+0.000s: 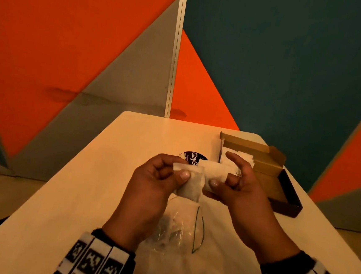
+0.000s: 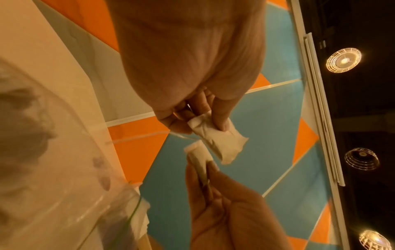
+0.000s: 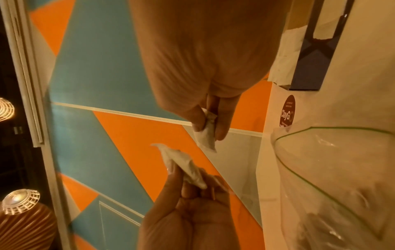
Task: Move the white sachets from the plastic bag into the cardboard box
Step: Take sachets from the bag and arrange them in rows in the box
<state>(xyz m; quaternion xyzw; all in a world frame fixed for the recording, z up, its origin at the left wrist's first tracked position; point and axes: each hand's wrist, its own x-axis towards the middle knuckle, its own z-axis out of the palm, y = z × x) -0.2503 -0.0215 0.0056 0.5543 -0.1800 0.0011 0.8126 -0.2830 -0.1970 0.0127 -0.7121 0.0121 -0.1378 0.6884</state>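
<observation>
A dark round sticker (image 1: 194, 158) is lying on the pale table (image 1: 97, 173) at the far side of the hands, reading "ClayG" in white letters before the sachets cut it off; the right wrist view is showing the same sticker with "ClayG" and smaller lines too blurred to read. The bands at both wrists are carrying black-and-white square code patterns and no readable words. The left hand (image 1: 156, 178) is hovering above the table with its fingers curled, its thumb pinching one white sachet (image 1: 190, 184) against them, and a thin thread is trailing from that sachet in the left wrist view. The right hand (image 1: 239, 185) is hovering just right of it, thumb and a bent finger pinching a second white sachet (image 1: 213, 170), while its index finger is sticking out straight toward the far side. The two sachets are overlapping in the head view, though the wrist views are showing them slightly apart. The clear plastic bag (image 1: 176, 228), edged with a green line, is lying crumpled on the table near the person, beneath and between the wrists, with dim shapes inside that cannot be made out. The open cardboard box (image 1: 278, 184) is sitting at the far right of the table, its flaps standing up, with white sachets (image 1: 242, 156) already lying in its far end.
</observation>
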